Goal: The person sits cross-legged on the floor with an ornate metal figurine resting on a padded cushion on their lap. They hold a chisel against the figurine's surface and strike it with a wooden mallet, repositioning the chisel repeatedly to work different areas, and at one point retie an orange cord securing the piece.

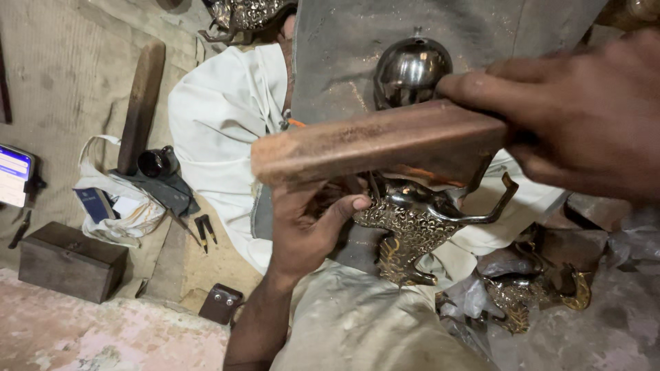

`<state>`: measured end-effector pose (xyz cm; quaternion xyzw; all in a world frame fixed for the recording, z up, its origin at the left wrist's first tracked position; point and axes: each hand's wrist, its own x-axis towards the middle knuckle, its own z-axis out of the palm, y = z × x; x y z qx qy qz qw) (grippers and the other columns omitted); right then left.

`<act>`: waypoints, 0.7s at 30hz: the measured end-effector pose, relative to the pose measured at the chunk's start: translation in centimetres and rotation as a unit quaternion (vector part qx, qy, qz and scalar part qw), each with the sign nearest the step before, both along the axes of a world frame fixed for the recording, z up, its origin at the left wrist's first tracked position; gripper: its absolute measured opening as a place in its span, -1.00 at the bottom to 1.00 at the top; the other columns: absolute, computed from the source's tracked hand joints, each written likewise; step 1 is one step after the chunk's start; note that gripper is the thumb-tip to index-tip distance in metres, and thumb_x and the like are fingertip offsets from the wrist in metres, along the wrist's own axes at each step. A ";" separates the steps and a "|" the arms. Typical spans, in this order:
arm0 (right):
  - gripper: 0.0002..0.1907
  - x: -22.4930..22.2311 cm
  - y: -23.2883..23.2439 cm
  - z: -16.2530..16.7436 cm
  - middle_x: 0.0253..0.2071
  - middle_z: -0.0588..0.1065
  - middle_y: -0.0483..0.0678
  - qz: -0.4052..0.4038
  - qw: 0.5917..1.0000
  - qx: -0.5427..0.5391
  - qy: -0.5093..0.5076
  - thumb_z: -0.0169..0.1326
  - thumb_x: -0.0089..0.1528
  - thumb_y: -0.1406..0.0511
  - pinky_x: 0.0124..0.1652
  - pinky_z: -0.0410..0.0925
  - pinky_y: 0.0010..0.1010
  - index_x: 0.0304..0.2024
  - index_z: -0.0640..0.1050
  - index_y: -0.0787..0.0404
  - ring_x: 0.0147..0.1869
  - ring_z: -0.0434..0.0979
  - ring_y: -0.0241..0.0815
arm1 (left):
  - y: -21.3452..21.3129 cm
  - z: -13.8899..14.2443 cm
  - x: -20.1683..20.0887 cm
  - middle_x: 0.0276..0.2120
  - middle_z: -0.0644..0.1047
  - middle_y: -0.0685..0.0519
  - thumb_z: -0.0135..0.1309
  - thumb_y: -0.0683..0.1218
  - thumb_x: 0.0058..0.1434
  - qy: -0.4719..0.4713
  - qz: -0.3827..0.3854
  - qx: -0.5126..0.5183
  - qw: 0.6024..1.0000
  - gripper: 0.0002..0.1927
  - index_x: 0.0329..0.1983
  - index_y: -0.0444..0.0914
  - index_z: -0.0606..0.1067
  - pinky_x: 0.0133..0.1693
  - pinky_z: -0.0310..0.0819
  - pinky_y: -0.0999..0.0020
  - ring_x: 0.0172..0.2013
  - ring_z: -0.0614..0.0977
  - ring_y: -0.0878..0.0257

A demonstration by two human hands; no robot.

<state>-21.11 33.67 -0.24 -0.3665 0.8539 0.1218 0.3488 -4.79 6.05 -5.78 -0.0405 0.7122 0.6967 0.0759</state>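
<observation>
My left hand [306,220] grips an ornate brass animal figurine [412,227] with engraved patterns and a curled tail, holding it over my lap. My right hand [584,117] holds a brown wooden block [378,145] by its right end, lying across the top of the figurine. Behind the block a shiny rounded metal anvil head [410,69] stands up from a grey slab [357,41].
Another brass figurine [529,292] lies at lower right among plastic wrap. To the left on the floor lie a wooden stick [141,103], a white bag [124,206], a dark wooden box [69,261], a lit phone [14,175], pliers [204,230] and a small brown case [220,302].
</observation>
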 end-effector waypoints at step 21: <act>-0.20 -2.0 -0.5 0.0 -0.09 0.64 -0.03 -0.023 0.972 -0.232 -0.009 0.28 -0.08 0.31 -0.10 0.53 -0.19 0.27 0.48 0.01 -0.17 0.71 -0.09 | 1.1 0.1 0.3 -0.17 0.68 -0.03 0.25 -0.24 0.35 -0.026 0.048 0.034 0.998 -0.69 0.12 -0.41 0.53 -0.08 0.64 0.47 -0.16 0.71 0.34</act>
